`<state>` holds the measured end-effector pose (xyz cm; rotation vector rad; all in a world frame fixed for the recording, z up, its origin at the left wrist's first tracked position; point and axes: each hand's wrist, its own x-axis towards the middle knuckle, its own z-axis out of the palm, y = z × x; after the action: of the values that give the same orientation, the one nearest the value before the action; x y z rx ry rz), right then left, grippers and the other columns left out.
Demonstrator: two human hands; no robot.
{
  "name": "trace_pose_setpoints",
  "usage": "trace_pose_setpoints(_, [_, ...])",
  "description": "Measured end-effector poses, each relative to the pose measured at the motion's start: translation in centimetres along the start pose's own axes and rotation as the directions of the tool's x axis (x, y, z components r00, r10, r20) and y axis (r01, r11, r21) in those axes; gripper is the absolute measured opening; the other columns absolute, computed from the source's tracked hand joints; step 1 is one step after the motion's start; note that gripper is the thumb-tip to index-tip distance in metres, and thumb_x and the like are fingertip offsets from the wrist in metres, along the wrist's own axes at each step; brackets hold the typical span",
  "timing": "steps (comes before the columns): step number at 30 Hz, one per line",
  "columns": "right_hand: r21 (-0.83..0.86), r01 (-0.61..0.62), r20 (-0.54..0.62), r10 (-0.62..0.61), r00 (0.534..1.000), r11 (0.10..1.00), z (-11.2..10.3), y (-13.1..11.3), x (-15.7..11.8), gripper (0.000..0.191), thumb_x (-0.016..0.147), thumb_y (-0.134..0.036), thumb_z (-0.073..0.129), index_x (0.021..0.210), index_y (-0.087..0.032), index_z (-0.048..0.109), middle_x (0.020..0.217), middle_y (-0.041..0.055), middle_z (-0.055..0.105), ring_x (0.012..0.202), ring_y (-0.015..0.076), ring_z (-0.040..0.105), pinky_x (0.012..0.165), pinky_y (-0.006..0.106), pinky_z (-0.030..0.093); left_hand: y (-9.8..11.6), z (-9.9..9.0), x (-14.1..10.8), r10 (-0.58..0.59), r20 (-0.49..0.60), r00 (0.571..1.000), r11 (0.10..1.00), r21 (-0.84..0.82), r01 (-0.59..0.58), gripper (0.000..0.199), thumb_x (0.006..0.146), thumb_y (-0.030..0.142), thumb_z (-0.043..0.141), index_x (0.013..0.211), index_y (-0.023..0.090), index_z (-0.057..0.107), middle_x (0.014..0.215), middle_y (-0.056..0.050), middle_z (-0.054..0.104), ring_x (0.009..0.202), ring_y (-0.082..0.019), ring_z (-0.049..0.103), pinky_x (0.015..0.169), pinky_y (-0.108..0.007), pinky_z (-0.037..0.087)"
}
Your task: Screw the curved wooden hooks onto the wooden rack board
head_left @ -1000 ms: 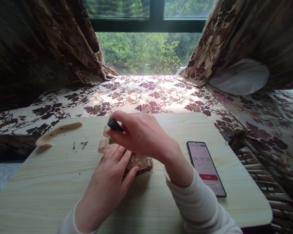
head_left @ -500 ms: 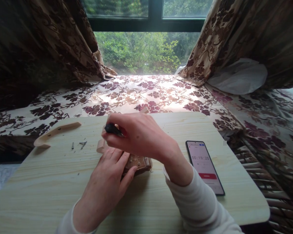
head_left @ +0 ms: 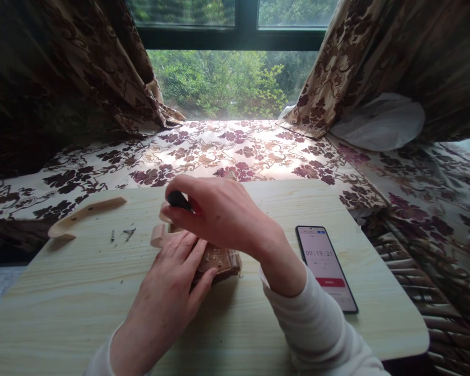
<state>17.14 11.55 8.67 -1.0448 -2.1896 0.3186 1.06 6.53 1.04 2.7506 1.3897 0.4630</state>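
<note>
My right hand (head_left: 227, 216) is closed round a black handle (head_left: 177, 199), probably of a tool whose lower end is hidden, above a brown block (head_left: 219, 262) with small holes in its top. Flat on the left part of that block lies my left hand (head_left: 166, 287), fingers stretched forward and thumb apart along the near side. A pale wooden piece (head_left: 159, 236) shows just beyond the left fingertips, partly covered by both hands.
A curved wooden piece (head_left: 86, 213) lies at the table's (head_left: 258, 334) far left, with several screws (head_left: 129, 234) beside it. On the right is a phone (head_left: 328, 269) showing a timer. Beyond stands a patterned cloth ledge (head_left: 235, 149) below a window.
The view has shifted slightly. My right hand has turned a little around the black handle, and more of the pale wooden piece shows. My left hand stays on the block.
</note>
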Motion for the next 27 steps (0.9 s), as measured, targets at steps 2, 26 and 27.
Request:
trace_pose_setpoints(2, [0.000,0.004,0.017,-0.004,1.000,1.000,-0.11,-0.16,0.02,0.018,0.091,-0.036,0.048,0.095,-0.021,0.057,0.083,-0.0017,0.064,0.070,0.0108,0.051,0.058,0.025,0.032,0.00,0.01,0.07,0.004,0.003,1.000,1.000,-0.003,-0.004,0.036,0.090,0.032,0.044,0.122,0.017,0.051,0.135,-0.014,0.045,0.129,-0.034,0.035,0.102,-0.053,0.035])
trace_pose_setpoints(26, [-0.110,-0.048,-0.001,0.048,0.999,0.993,-0.04,0.00,0.46,0.023,0.089,-0.043,0.049,0.085,-0.022,0.056,0.073,-0.0034,0.063,0.063,0.0116,0.051,0.053,0.027,0.031,-0.11,0.00,0.15,0.034,-0.019,0.999,0.999,0.017,-0.034,0.034,0.091,0.033,0.042,0.118,0.015,0.053,0.134,-0.014,0.044,0.128,-0.032,0.035,0.103,-0.051,0.034])
trace_pose_setpoints(27, [-0.105,-0.043,-0.004,0.042,0.999,0.994,-0.09,-0.03,0.39,0.023,0.089,-0.043,0.049,0.086,-0.022,0.056,0.073,-0.0034,0.063,0.063,0.0114,0.051,0.052,0.027,0.031,-0.14,0.01,0.11,0.035,-0.019,0.999,0.999,0.020,-0.035,0.034,0.091,0.033,0.042,0.118,0.015,0.053,0.133,-0.015,0.044,0.128,-0.033,0.036,0.102,-0.051,0.034])
